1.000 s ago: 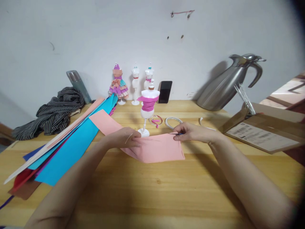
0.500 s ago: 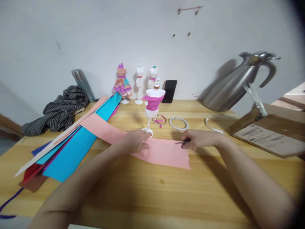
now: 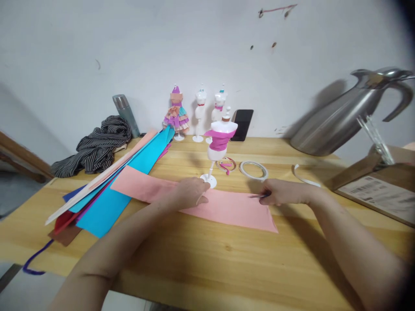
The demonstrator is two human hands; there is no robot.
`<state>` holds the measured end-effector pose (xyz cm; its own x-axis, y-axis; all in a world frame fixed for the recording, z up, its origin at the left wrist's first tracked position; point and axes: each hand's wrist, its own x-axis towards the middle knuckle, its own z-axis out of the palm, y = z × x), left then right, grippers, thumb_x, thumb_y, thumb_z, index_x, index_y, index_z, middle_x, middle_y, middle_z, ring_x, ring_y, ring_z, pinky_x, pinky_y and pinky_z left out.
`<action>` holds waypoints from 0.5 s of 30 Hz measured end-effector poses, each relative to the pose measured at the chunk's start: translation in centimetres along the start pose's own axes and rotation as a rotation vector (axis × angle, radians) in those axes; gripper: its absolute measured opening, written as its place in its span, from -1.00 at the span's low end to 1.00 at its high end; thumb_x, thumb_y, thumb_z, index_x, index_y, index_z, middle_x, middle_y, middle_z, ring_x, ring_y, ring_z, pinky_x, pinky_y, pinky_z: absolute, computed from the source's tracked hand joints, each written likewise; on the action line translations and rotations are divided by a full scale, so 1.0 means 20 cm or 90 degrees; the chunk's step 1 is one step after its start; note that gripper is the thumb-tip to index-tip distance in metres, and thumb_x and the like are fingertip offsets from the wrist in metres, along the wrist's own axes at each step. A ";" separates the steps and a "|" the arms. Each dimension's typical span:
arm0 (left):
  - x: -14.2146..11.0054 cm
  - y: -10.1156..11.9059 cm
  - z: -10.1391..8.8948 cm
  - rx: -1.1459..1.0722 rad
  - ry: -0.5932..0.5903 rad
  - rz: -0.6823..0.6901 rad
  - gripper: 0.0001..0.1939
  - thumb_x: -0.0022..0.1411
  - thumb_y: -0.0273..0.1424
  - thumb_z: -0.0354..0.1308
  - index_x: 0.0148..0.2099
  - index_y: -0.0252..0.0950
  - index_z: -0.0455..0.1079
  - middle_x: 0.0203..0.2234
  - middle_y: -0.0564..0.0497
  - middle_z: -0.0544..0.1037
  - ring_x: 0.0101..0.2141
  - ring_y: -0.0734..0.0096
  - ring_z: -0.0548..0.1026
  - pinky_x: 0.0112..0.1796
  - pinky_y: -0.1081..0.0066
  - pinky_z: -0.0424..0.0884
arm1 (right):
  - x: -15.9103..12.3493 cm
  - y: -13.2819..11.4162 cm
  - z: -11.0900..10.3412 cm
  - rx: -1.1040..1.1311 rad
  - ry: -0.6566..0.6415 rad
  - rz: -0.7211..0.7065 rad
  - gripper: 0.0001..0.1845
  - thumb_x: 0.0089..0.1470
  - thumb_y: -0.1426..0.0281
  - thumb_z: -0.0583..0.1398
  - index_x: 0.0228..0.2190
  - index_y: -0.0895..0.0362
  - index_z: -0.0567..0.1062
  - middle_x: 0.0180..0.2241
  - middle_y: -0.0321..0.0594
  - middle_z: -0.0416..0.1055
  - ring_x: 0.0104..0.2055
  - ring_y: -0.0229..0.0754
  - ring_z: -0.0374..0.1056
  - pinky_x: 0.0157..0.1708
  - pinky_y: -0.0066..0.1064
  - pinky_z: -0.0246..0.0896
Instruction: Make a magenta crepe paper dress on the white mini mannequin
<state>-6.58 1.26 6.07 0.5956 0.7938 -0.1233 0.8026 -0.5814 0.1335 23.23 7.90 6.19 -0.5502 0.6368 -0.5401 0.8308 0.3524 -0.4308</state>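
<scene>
A long pink paper sheet lies across the wooden table. My left hand rests on its middle, fingers curled down onto the paper, with a thin pale strip by the fingers. My right hand is closed at the sheet's right end, pinching a small thin dark tool that I cannot make out. Just behind my left hand stands a small white mannequin wrapped in magenta paper.
Coloured paper sheets fan out at left, with striped cloth and a grey flask behind. Three small mannequins, a phone, tape rolls, a steel jug and a cardboard box stand around.
The view has swung left, so everything sits further right in the picture. My right hand slid along the pink sheet toward its right end; my left hand stayed on the paper.
</scene>
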 end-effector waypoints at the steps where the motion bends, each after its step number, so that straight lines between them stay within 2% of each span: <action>1: 0.00 0.01 0.00 -0.005 -0.012 0.001 -0.72 0.25 -0.31 0.11 -0.04 -0.34 0.34 -0.08 -0.24 0.52 -0.12 0.03 0.49 -0.20 0.23 0.35 | -0.01 -0.01 0.00 0.003 -0.002 -0.008 -0.77 -0.22 0.33 0.13 -0.70 0.09 0.15 -0.66 -0.35 0.03 -0.56 -0.27 0.01 -0.53 -0.38 -0.11; 6: -0.01 0.03 -0.03 -0.016 -0.067 -0.020 -0.80 0.20 -0.31 0.11 -0.15 -0.29 0.36 -0.19 -0.15 0.57 -0.24 0.09 0.53 -0.38 0.32 0.28 | -0.01 -0.05 0.00 0.038 0.024 -0.082 -0.74 -0.20 0.31 0.15 -0.68 0.09 0.14 -0.63 -0.36 0.02 -0.54 -0.27 -0.01 -0.53 -0.39 -0.10; 10: -0.02 0.07 -0.04 -0.011 -0.129 0.029 -0.89 0.17 -0.34 0.10 -0.27 -0.26 0.36 -0.32 -0.07 0.58 -0.31 0.18 0.52 -0.46 0.37 0.20 | 0.00 -0.03 0.00 0.034 -0.004 -0.084 -0.74 -0.17 0.31 0.14 -0.67 0.09 0.14 -0.63 -0.38 0.01 -0.54 -0.30 -0.03 -0.52 -0.41 -0.12; 15: -0.07 0.16 -0.09 0.003 -0.146 0.071 -0.80 0.21 -0.39 0.01 -0.14 -0.24 0.38 -0.32 -0.04 0.58 -0.40 0.27 0.48 -0.48 0.40 0.19 | 0.01 0.00 0.01 0.027 -0.012 -0.074 -0.70 -0.14 0.21 0.17 -0.65 0.12 0.22 -0.63 -0.38 0.06 -0.53 -0.30 0.02 -0.51 -0.43 -0.08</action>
<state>-4.92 -1.29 8.44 0.6726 0.6634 -0.3279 0.7310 -0.6646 0.1548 23.03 7.92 6.03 -0.6440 0.5805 -0.4982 0.7575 0.3927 -0.5216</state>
